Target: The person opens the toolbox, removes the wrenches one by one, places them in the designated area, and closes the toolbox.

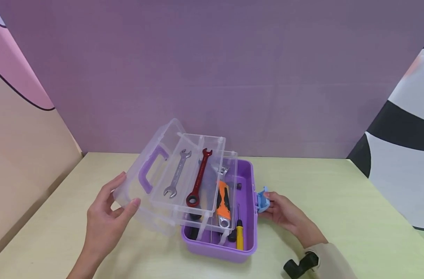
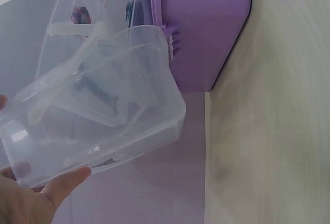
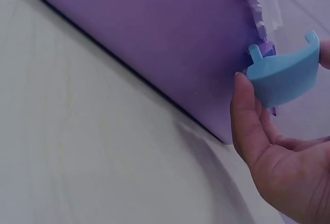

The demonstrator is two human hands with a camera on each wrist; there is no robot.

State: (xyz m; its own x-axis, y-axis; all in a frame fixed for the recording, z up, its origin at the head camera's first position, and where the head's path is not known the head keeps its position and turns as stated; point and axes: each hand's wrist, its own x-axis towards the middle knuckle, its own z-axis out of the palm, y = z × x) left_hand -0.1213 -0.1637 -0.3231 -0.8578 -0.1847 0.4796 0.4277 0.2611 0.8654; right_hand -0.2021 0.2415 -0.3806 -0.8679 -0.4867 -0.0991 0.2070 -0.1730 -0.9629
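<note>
Purple toolbox [image 1: 219, 255] on the tabletop [image 1: 302, 174], at 6 o'clock in the head view. The transparent lid [image 1: 128, 188], with its purple handle [image 1: 147, 167], tilts away toward 10 o'clock from the base. The left hand [image 1: 107, 219], at 9 o'clock, is clamped on the lid's edge, thumb opposing fingers. The right hand [image 1: 285, 215], at 3 o'clock, pinches the blue latch [image 1: 262, 201]. A clear tray bears a silver double open-end wrench [image 1: 177, 174] and, at its 3 o'clock, a red combination wrench [image 1: 199, 178]. A yellow-and-black screwdriver [image 1: 240, 237] lies at 5 o'clock inside the base.
</note>
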